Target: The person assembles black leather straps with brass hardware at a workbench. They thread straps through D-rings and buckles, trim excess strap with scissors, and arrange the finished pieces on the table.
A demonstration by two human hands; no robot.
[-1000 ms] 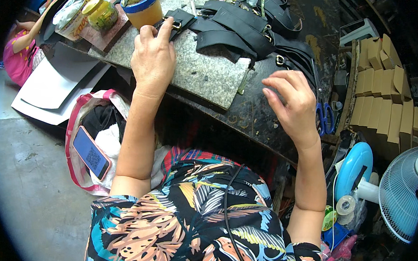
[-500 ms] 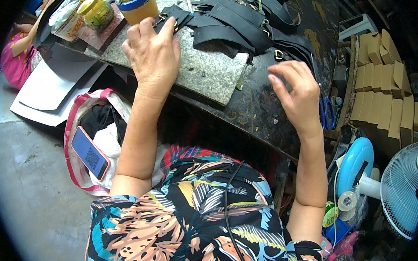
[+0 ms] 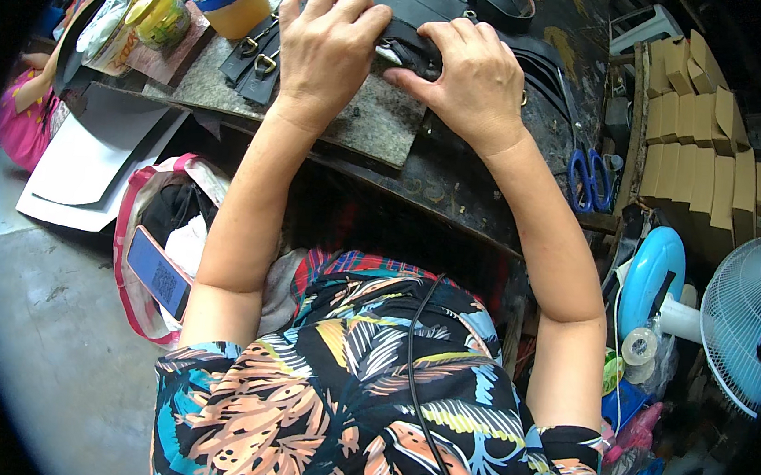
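On the worktable, my left hand (image 3: 329, 57) is closed with its fingers curled over a black strap (image 3: 411, 10). My right hand (image 3: 473, 81) faces it, its thumb and fingers pinched around the same dark piece. Between the hands, a folded black part shows a small whitish patch. Left of my left hand, black strap ends with gold-coloured metal rings (image 3: 256, 63) lie on a grey stone slab (image 3: 370, 131). Other black straps (image 3: 503, 3) are heaped behind and right of my hands. My fingertips are partly hidden.
Blue-handled scissors (image 3: 590, 180) lie at the table's right edge. A blue-rimmed tub (image 3: 234, 2) and a yellow-lidded jar (image 3: 157, 19) stand far left. A bag with a phone (image 3: 159, 271) is at my left; a fan (image 3: 736, 324) and cardboard pieces (image 3: 691, 144) are at right.
My right hand has moved left and up, from hovering apart onto the black strap. My left hand has shifted right and up onto it. The ringed strap ends now lie left of my left hand.
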